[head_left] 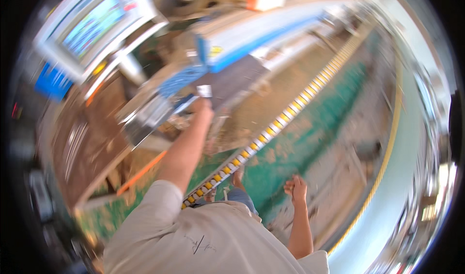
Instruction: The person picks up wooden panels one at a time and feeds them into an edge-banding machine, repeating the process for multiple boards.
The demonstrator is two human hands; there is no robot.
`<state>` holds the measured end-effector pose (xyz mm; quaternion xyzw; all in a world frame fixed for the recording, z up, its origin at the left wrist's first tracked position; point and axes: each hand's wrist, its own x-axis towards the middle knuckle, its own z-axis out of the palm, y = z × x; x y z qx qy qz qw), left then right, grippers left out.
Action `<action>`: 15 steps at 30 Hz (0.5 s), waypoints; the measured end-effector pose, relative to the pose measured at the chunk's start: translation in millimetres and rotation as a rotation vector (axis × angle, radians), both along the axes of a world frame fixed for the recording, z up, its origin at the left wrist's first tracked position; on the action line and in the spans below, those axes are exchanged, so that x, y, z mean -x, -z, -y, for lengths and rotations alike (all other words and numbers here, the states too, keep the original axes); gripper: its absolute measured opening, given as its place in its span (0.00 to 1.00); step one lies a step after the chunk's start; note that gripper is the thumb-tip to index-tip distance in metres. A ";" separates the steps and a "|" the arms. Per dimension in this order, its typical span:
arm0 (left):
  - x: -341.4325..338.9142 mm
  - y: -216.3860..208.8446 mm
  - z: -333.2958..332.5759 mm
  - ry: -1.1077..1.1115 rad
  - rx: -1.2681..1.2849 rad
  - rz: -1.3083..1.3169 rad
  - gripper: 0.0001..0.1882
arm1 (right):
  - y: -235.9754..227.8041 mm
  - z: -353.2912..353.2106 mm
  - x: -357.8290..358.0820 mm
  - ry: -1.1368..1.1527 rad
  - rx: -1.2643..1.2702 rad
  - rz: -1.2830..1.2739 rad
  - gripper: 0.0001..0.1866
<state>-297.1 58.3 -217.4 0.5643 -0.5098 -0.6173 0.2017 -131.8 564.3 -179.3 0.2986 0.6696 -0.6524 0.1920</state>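
My left arm stretches forward to a dark brown panel (237,80) on the machine bed. My left hand (203,105) is at the panel's near left edge, beside a small white label (204,91). Motion blur smears its fingers, so whether they grip the panel cannot be told. Low on the right, my right hand (296,187) hangs over the floor beside the roller track, its fingers curled in, with nothing visible in them.
A roller track with yellow wheels (264,137) runs diagonally past my legs. At upper left stands a control screen (92,27). A long white and blue machine beam (261,36) extends away. Sawdust covers parts of the green floor (286,153). Brown boards (87,143) lie left.
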 end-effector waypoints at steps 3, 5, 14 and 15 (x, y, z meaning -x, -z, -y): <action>-9.1 38.9 24.5 0.365 0.008 -0.240 0.29 | 15.2 -134.2 -213.2 0.484 -0.315 0.113 0.13; -23.3 55.9 34.5 0.320 -0.440 -0.531 0.30 | 7.8 -182.8 -370.5 0.878 -0.379 0.193 0.12; -336.9 15.0 -304.7 1.419 -0.868 -0.141 0.27 | 0.6 -88.7 -770.4 1.661 -0.476 0.123 0.11; -375.7 8.6 -328.7 1.630 -0.570 0.021 0.21 | -0.1 -84.4 -791.5 1.730 -0.529 0.106 0.10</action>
